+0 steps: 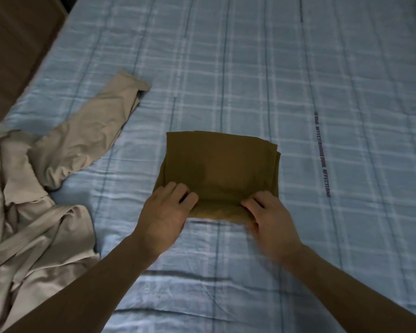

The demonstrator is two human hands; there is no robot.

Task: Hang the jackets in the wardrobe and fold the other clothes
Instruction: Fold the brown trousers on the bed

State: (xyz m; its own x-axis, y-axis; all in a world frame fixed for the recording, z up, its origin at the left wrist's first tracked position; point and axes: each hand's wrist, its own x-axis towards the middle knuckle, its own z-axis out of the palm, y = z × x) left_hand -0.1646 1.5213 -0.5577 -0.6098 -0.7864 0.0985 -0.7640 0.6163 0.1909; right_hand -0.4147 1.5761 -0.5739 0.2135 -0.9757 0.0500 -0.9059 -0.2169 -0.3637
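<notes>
Both hands, left (165, 213) and right (267, 218), pinched the near edge of the folded brown cloth (217, 168) at the bed's (298, 92) middle. A beige garment (46, 176) lay crumpled at its left edge.

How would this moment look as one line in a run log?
step: folding | item: brown garment on bed | left hand, right hand: gripping near edge | pending: beige garment

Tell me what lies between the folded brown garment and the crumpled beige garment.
Head view: only bare blue plaid bedsheet separates the folded brown garment from the crumpled beige garment.
</notes>
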